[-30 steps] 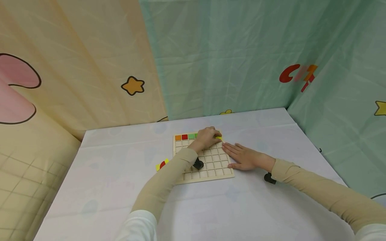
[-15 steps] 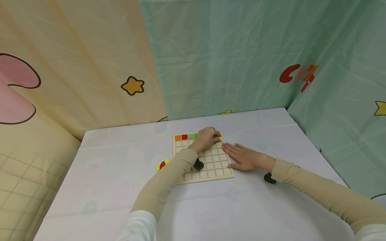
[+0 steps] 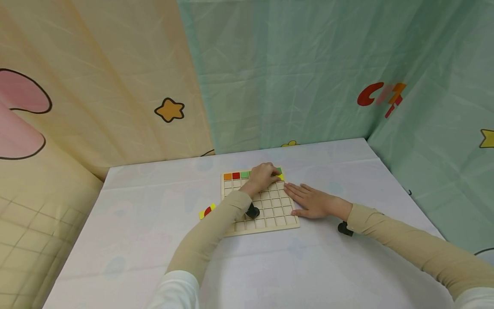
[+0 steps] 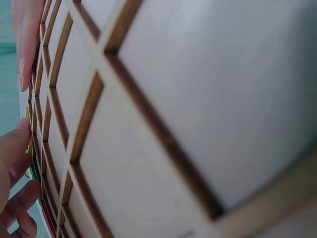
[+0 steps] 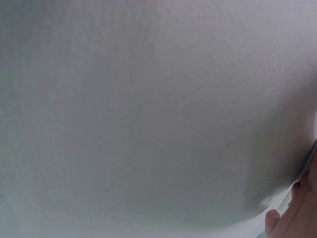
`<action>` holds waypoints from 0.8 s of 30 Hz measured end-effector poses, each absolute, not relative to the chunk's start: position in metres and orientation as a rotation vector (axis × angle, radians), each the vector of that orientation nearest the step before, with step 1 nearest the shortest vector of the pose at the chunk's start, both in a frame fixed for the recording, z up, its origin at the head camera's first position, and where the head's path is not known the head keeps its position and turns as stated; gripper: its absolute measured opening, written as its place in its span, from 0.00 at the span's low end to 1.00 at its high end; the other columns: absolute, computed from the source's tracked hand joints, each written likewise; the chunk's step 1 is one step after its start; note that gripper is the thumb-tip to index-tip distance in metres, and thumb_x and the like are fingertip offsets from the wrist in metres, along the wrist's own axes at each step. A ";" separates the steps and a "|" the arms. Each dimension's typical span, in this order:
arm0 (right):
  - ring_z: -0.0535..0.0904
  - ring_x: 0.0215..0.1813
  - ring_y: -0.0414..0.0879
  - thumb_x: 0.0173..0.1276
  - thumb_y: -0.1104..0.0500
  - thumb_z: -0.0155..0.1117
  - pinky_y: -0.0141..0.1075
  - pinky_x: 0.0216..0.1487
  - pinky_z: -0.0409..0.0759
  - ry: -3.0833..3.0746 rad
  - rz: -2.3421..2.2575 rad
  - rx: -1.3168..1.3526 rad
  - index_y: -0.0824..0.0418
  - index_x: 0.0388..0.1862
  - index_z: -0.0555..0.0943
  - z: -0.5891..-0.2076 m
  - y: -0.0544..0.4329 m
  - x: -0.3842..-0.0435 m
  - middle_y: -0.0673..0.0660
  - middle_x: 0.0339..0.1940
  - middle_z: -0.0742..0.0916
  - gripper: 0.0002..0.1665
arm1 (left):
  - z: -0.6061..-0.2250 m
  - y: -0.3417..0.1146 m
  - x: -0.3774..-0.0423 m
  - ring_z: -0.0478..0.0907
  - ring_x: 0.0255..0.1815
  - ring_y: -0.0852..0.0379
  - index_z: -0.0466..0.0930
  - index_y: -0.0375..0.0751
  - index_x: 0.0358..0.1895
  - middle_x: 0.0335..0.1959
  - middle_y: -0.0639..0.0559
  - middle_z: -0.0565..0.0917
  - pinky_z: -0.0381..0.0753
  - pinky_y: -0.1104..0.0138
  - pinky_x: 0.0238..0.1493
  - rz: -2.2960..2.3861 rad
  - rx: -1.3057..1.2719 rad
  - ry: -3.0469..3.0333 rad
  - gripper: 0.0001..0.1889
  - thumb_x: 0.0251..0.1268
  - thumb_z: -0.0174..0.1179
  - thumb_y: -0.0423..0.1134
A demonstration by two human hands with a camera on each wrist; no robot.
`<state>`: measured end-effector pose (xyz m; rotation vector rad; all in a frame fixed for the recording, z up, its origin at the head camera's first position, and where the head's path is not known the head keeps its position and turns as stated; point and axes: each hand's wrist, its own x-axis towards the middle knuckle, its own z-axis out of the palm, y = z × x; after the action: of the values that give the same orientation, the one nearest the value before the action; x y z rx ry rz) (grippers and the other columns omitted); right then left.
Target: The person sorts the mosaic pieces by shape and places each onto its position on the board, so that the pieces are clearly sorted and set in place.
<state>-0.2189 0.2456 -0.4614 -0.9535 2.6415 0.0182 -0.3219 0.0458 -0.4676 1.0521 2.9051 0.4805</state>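
Note:
The left hand [image 3: 263, 176], fingers curled, pinches a small square tile [image 3: 281, 177] at the far right corner of a wooden grid board [image 3: 273, 202]. Yellow shows on this tile, with green at its far side. In the left wrist view, the left thumb [image 4: 15, 141] is right at the yellow edge, with bent fingers beside green. The right hand [image 3: 311, 202] lies flat with straight fingers along the board's right edge, fingertips at the rim. Along the far row sit an orange tile [image 3: 228, 176], a red tile [image 3: 236, 175] and a light green tile [image 3: 245, 175]; the left hand hides part of this row.
A yellow-and-red tile [image 3: 207, 211] lies on the white tablecloth [image 3: 127, 223] left of the board, partly behind the left sleeve [image 3: 210, 234]. Printed curtains [image 3: 293, 77] stand behind the table. The right wrist view is mostly pale cloth with fingers at its lower right.
The left hand has shifted slightly left at the far right corner, so green now shows beside the yellow. The right hand has stayed still.

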 end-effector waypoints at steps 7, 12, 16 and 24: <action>0.42 0.81 0.52 0.74 0.33 0.38 0.52 0.77 0.47 2.653 0.020 -0.951 0.60 0.79 0.41 -0.463 0.247 -0.219 0.56 0.81 0.46 0.48 | -0.467 0.046 -0.322 0.81 0.44 0.59 0.85 0.53 0.51 0.43 0.54 0.84 0.81 0.65 0.45 0.488 1.056 2.898 0.15 0.65 0.60 0.50; 0.42 0.81 0.54 0.74 0.33 0.38 0.54 0.76 0.47 2.645 0.013 -0.953 0.62 0.79 0.41 -0.463 0.246 -0.219 0.58 0.81 0.47 0.48 | -0.469 0.045 -0.321 0.81 0.44 0.60 0.85 0.53 0.51 0.43 0.55 0.84 0.81 0.65 0.45 0.491 1.047 2.902 0.15 0.65 0.60 0.50; 0.44 0.80 0.56 0.74 0.34 0.40 0.56 0.75 0.49 2.652 -0.011 -0.983 0.64 0.78 0.43 -0.462 0.244 -0.219 0.61 0.80 0.48 0.48 | -0.468 0.043 -0.321 0.81 0.44 0.59 0.85 0.53 0.51 0.43 0.55 0.84 0.81 0.64 0.45 0.501 1.052 2.905 0.15 0.65 0.60 0.51; 0.44 0.80 0.56 0.74 0.34 0.39 0.56 0.75 0.48 2.650 -0.008 -0.978 0.63 0.78 0.42 -0.464 0.246 -0.219 0.60 0.80 0.48 0.48 | -0.461 0.031 -0.322 0.80 0.45 0.59 0.85 0.52 0.49 0.43 0.55 0.84 0.81 0.64 0.43 0.592 1.006 2.914 0.13 0.65 0.61 0.50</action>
<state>-0.2192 0.2457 -0.4640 -0.9777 2.6505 -0.0076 -0.3219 0.0314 -0.4611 1.0059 2.9140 0.5921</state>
